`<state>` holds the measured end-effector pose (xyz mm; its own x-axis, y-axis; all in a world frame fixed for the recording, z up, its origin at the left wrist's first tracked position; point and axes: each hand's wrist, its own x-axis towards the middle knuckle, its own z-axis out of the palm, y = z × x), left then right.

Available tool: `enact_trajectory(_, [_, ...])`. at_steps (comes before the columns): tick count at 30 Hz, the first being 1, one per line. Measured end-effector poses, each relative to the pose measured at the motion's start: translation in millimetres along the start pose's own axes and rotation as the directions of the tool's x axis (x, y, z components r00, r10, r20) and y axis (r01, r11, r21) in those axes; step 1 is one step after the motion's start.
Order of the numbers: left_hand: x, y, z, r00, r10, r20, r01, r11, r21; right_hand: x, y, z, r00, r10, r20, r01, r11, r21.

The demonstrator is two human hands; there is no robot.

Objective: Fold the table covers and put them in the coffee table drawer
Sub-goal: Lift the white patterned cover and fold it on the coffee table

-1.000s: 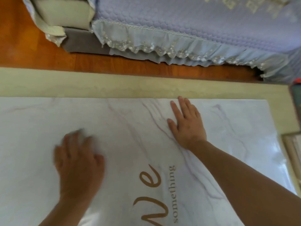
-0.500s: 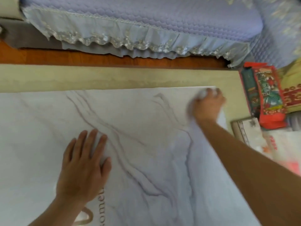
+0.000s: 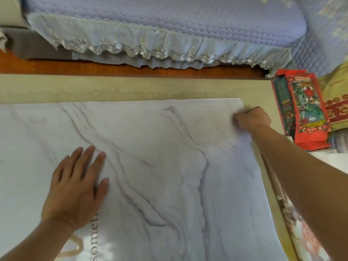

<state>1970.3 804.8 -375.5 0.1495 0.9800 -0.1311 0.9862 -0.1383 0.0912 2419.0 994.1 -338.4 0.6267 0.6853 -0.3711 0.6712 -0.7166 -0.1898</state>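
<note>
A head-worn camera looks down on a marble-patterned table cover (image 3: 160, 166) spread flat over a beige worktop (image 3: 131, 87). The cover fills most of the view, from the left edge of the picture almost to the worktop's right edge, with a strip of bare worktop showing along its far side. Printed gold and grey lettering shows at the near left.

The left hand (image 3: 75, 187) lies palm down on the cover at near left, its fingers straight and spread, pressing the sheet flat and gripping nothing. The right hand (image 3: 251, 118) is at the cover's far right corner, fingers curled; it appears to pinch the cover's edge there, though that spot is blurred.

The cover looks thin, light and pliable, with a smooth, slightly glossy face, so it would probably slide easily on the worktop and crease readily. A corner or a straight edge seems the best place to take hold, with the other hand pinning the sheet so it does not drift while it is folded over. No fold is visible yet, and no drawer is in view.

Past the worktop stands a sofa with a quilted lilac cover (image 3: 169, 25) trimmed in lace. On the right, beside the worktop, lies a red packet (image 3: 301, 108).
</note>
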Motion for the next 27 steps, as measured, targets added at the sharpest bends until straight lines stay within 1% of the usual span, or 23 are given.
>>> enact_trajectory(1, [-0.6,0.1,0.3,1.000,-0.001,0.004,0.001,1.000,0.006,-0.7,-1.7,1.6,1.000,0.014,-0.010,-0.014,1.000,0.008])
enact_trajectory(3, [-1.0,-0.3,0.9,1.000,-0.002,0.008,0.002,1.000,0.012,-2.8,-2.7,4.1,0.999,0.030,-0.039,-0.027,0.997,0.077])
enact_trajectory(6, [-0.9,-1.0,2.2,1.000,0.001,0.005,-0.001,1.000,0.005,-0.2,2.4,5.2,0.991,0.047,-0.125,-0.012,0.965,0.263])
enact_trajectory(8, [-1.0,-1.3,2.4,1.000,-0.002,0.009,0.002,1.000,-0.001,-2.4,4.6,3.8,0.988,0.067,-0.137,-0.012,0.930,0.368])
enact_trajectory(14, [-2.3,-4.1,3.0,1.000,0.010,0.019,-0.010,1.000,-0.016,-7.2,4.7,2.7,0.991,0.071,-0.117,-0.024,0.930,0.367])
enact_trajectory(18, [-1.3,-0.5,-1.9,0.997,0.001,0.080,0.001,1.000,-0.025,-6.9,3.2,3.9,0.985,0.096,-0.145,-0.030,0.914,0.405])
enact_trajectory(22, [-3.5,6.5,-0.3,0.988,-0.078,0.136,0.073,0.996,0.044,-7.1,4.4,9.1,0.974,0.126,-0.188,-0.026,0.886,0.463])
enact_trajectory(25, [-4.2,9.0,2.7,0.978,-0.135,0.160,0.127,0.990,0.058,-6.9,4.4,9.2,0.975,0.137,-0.177,-0.032,0.869,0.494])
enact_trajectory(27, [-3.9,9.4,2.4,0.972,-0.152,0.177,0.140,0.987,0.079,-6.8,5.1,8.0,0.978,0.137,-0.158,-0.036,0.854,0.518])
